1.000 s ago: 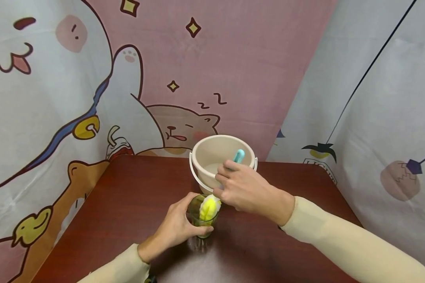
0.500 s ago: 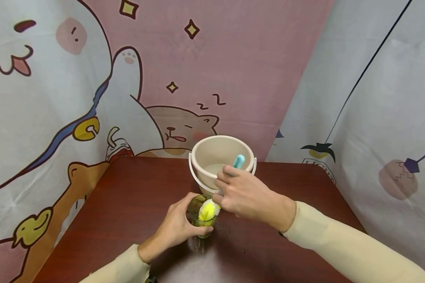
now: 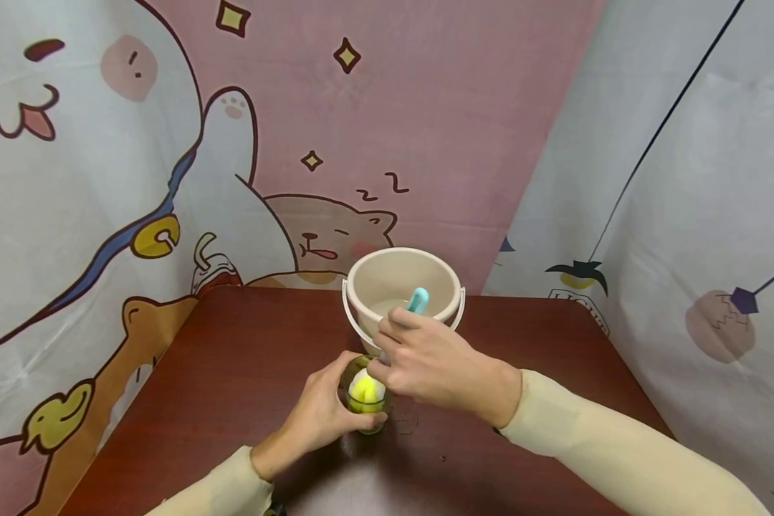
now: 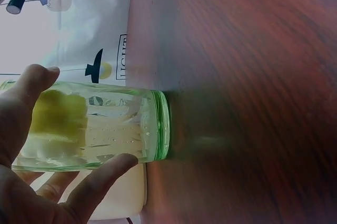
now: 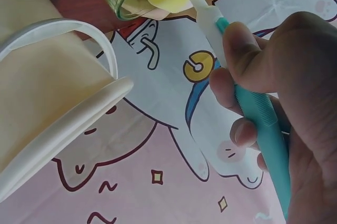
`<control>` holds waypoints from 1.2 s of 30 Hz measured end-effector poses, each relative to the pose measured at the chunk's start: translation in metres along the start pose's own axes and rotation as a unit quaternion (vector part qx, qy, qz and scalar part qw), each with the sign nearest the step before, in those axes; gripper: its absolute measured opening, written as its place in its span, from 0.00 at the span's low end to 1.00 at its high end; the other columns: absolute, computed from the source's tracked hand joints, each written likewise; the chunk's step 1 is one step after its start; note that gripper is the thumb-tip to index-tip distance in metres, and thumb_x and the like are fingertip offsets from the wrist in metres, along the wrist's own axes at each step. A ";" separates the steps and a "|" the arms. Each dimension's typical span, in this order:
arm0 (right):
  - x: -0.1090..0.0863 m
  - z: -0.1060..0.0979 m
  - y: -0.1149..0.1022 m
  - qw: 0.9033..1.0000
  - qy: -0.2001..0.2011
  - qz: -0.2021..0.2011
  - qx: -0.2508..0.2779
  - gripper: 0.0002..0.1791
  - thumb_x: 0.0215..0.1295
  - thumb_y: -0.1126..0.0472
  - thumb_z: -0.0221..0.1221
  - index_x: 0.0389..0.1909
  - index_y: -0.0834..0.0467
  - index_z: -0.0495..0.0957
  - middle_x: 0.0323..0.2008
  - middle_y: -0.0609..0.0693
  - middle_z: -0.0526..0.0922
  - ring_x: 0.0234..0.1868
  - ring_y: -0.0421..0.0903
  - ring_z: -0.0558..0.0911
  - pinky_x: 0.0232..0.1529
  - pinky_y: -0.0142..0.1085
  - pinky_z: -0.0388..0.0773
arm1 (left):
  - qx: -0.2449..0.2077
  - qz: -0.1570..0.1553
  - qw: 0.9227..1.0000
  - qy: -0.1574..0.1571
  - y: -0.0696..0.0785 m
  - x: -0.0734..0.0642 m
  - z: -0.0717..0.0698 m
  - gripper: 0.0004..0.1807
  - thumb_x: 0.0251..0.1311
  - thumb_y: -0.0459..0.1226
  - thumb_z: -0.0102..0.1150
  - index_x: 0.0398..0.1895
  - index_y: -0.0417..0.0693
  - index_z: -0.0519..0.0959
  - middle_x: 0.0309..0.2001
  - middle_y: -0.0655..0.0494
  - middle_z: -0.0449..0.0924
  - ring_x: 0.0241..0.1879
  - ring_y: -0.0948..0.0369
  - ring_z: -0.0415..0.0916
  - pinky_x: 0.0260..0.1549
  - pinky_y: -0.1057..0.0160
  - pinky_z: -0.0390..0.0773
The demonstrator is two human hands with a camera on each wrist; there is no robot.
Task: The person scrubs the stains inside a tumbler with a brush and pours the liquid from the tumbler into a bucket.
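Observation:
My left hand (image 3: 322, 408) holds a green-tinted drinking glass (image 4: 113, 124), fingers and thumb around its sides. In the left wrist view the glass shows its thick base close to the tabletop, with water drops on its wall. My right hand (image 3: 428, 362) grips the teal and white handle (image 5: 260, 124) of a sponge cup brush. The brush's yellow and white sponge head (image 3: 366, 390) sits in the mouth end of the glass; through the wall it fills the upper part, and the lower part looks free of sponge. My right fingers hide the neck of the brush in the head view.
A cream bucket (image 3: 400, 271) with a white carrying handle (image 5: 79, 26) stands just behind the glass. The dark red wooden table (image 3: 251, 344) spreads around both hands. Cartoon-printed cloth (image 3: 451, 129) hangs behind and along the sides.
My right hand has shifted left and slightly down, and the sponge head has moved left and deeper into the glass. My left hand and the glass stay in nearly the same place.

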State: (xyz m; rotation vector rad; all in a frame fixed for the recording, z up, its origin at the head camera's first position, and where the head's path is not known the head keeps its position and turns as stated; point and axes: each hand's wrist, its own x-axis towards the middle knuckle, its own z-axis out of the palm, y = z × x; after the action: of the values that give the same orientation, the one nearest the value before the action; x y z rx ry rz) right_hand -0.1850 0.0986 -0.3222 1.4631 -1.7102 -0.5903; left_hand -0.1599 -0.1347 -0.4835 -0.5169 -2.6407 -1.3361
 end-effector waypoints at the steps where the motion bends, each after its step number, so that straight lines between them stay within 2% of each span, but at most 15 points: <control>1: 0.001 0.000 0.000 1.000 -0.002 -0.001 0.000 0.10 0.64 0.51 0.78 0.31 0.42 0.84 0.30 0.44 0.86 0.39 0.48 0.78 0.58 0.39 0.70 | -0.001 0.000 1.000 0.000 0.000 0.000 0.000 0.45 0.48 0.52 0.98 0.69 0.74 0.79 0.52 0.68 0.89 0.43 0.67 0.85 0.39 0.67 0.85; 8: 0.006 0.002 0.002 1.000 -0.022 -0.003 0.010 0.12 0.57 0.48 0.81 0.35 0.41 0.86 0.33 0.44 0.88 0.42 0.48 0.80 0.61 0.40 0.70 | 0.006 0.002 1.000 0.000 0.001 -0.001 -0.001 0.46 0.48 0.52 0.97 0.70 0.69 0.79 0.50 0.67 0.88 0.42 0.67 0.84 0.40 0.67 0.85; 17: 0.012 0.010 0.007 0.999 -0.045 0.003 0.025 0.22 0.46 0.43 0.86 0.42 0.38 0.89 0.40 0.45 0.91 0.47 0.49 0.83 0.62 0.42 0.71 | 0.002 0.001 1.000 -0.001 0.002 -0.001 0.000 0.45 0.47 0.52 0.98 0.68 0.75 0.79 0.50 0.71 0.87 0.45 0.67 0.84 0.44 0.65 0.85; 22: 0.014 0.020 0.011 0.998 -0.046 0.010 0.045 0.25 0.41 0.42 0.88 0.40 0.38 0.88 0.41 0.45 0.92 0.48 0.49 0.84 0.63 0.44 0.72 | -0.003 0.001 1.000 -0.001 0.001 -0.001 0.001 0.45 0.47 0.50 0.98 0.68 0.72 0.79 0.51 0.71 0.87 0.46 0.68 0.85 0.46 0.65 0.86; 29: 0.016 0.031 0.015 0.997 -0.043 0.027 0.058 0.14 0.51 0.50 0.84 0.35 0.38 0.89 0.35 0.43 0.91 0.45 0.48 0.84 0.61 0.43 0.73 | -0.002 0.001 1.000 0.001 0.002 -0.001 0.001 0.45 0.46 0.50 0.98 0.67 0.71 0.79 0.50 0.72 0.87 0.45 0.68 0.84 0.46 0.65 0.85; 33: 0.014 0.036 0.016 0.997 -0.048 0.035 0.050 0.08 0.58 0.49 0.80 0.32 0.37 0.89 0.31 0.43 0.89 0.43 0.48 0.83 0.60 0.43 0.72 | 0.001 0.005 1.000 0.005 0.001 -0.001 0.001 0.45 0.46 0.51 0.98 0.67 0.71 0.80 0.49 0.71 0.87 0.45 0.67 0.84 0.45 0.65 0.85; 36: 0.012 0.038 0.018 0.997 -0.051 0.040 0.046 0.07 0.62 0.46 0.78 0.30 0.37 0.88 0.28 0.44 0.86 0.41 0.48 0.82 0.59 0.44 0.72 | 0.003 0.008 1.000 0.007 0.001 -0.001 0.000 0.45 0.45 0.51 0.98 0.67 0.71 0.80 0.50 0.71 0.87 0.46 0.67 0.85 0.45 0.65 0.85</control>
State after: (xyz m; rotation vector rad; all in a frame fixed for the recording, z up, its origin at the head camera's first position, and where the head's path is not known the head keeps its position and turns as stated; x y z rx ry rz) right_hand -0.2265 0.0857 -0.3278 1.4430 -1.8880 -0.5580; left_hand -0.1587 -0.1340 -0.4832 -0.5239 -2.6237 -1.3223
